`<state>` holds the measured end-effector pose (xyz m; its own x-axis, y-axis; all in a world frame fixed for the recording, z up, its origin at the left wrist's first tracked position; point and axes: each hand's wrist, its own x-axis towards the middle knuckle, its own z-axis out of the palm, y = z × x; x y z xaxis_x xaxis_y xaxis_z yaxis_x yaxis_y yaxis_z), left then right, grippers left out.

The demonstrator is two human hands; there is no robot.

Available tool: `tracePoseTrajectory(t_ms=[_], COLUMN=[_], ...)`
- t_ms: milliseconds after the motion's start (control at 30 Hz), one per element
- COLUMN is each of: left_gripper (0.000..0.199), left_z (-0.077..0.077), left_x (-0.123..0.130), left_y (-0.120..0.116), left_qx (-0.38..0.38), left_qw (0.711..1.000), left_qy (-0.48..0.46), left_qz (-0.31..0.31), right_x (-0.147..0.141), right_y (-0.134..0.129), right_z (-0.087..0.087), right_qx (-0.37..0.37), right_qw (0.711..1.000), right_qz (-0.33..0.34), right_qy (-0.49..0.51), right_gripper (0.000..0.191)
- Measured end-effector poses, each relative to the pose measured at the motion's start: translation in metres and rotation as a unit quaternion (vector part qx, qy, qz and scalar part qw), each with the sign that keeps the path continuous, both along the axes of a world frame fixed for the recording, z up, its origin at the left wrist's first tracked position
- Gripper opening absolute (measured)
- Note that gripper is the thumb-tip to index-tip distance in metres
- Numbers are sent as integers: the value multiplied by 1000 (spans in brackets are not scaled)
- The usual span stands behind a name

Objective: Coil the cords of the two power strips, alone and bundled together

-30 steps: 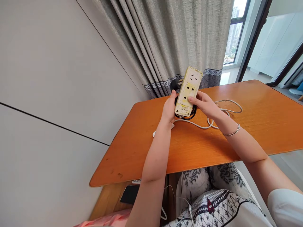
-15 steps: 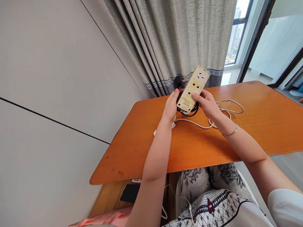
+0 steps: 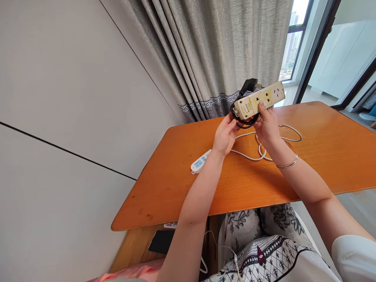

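A worn, yellowed power strip [image 3: 260,100] is held up above the far part of the table, its socket face toward me. My right hand [image 3: 268,125] grips it from below, the thumb pressed on the face near a socket. My left hand [image 3: 225,135] is closed on the coiled black cord [image 3: 246,124] at the strip's lower left end. The cord's black plug [image 3: 249,85] sticks up behind the strip. On the table, partly covered by my left forearm, lies a white power strip [image 3: 199,161] with blue socket panels.
The orange-brown wooden table [image 3: 164,188] bears a loosely looped white cord [image 3: 293,135]. Beyond the table hangs a grey curtain [image 3: 223,51]; a pale wall panel [image 3: 73,98] stands at the left. Below the table edge lies a dark phone [image 3: 161,241].
The yellowed power strip has swung clockwise to lie nearer level and moved right. My left hand has shifted right, uncovering more of the white power strip.
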<state>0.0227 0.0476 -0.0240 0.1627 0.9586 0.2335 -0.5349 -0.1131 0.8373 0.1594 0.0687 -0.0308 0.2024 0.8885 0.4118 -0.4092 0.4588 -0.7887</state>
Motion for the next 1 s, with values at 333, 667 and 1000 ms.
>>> tracePoseTrajectory(t_ms=[333, 667, 1000], left_gripper=[24, 19, 22], left_z=[-14, -20, -18], left_x=[4, 10, 9], left_y=[11, 17, 13], left_qx=[-2, -10, -18], left_qw=[997, 992, 993], left_qy=[-18, -51, 3], left_qz=[73, 114, 117], right_x=[-4, -11, 4], right_y=[-2, -4, 15], right_z=[-1, -3, -7], right_qx=[-2, -36, -24], right_qw=[999, 999, 1000], right_qz=[20, 17, 13], right_qy=[-27, 1, 13], right_gripper=[72, 70, 65])
